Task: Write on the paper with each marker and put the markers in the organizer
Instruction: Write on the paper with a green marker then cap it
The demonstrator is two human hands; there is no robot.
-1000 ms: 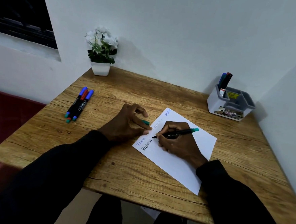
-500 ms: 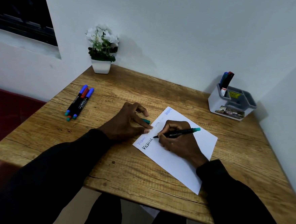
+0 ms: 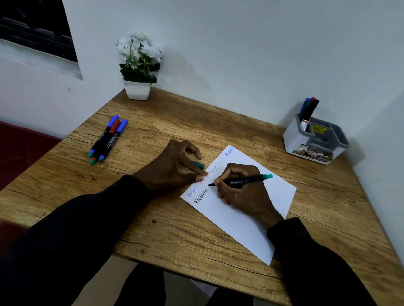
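Note:
A white paper [image 3: 246, 218] lies slanted on the wooden table [image 3: 190, 242], with words in blue along its upper edge and one word in black below them. My right hand [image 3: 241, 191] grips a black marker [image 3: 242, 180] with a teal end, its tip at the paper just right of the black word. My left hand [image 3: 171, 167] rests its fingertips on the paper's left edge, and a teal cap [image 3: 199, 165] pokes out between its fingers. Three capped markers [image 3: 106, 140] lie together at the table's left. The grey-and-white organizer [image 3: 321, 146] at the back right holds several markers [image 3: 308, 110] upright.
A white pot of white flowers [image 3: 138, 72] stands at the table's back left corner against the wall. Walls close off the back and right side of the table. A dark red seat [image 3: 10, 149] lies to the left, below table level.
The marker tip has shifted slightly right, off the end of the black word. My left hand stays on the paper's edge. The view has dropped a little.

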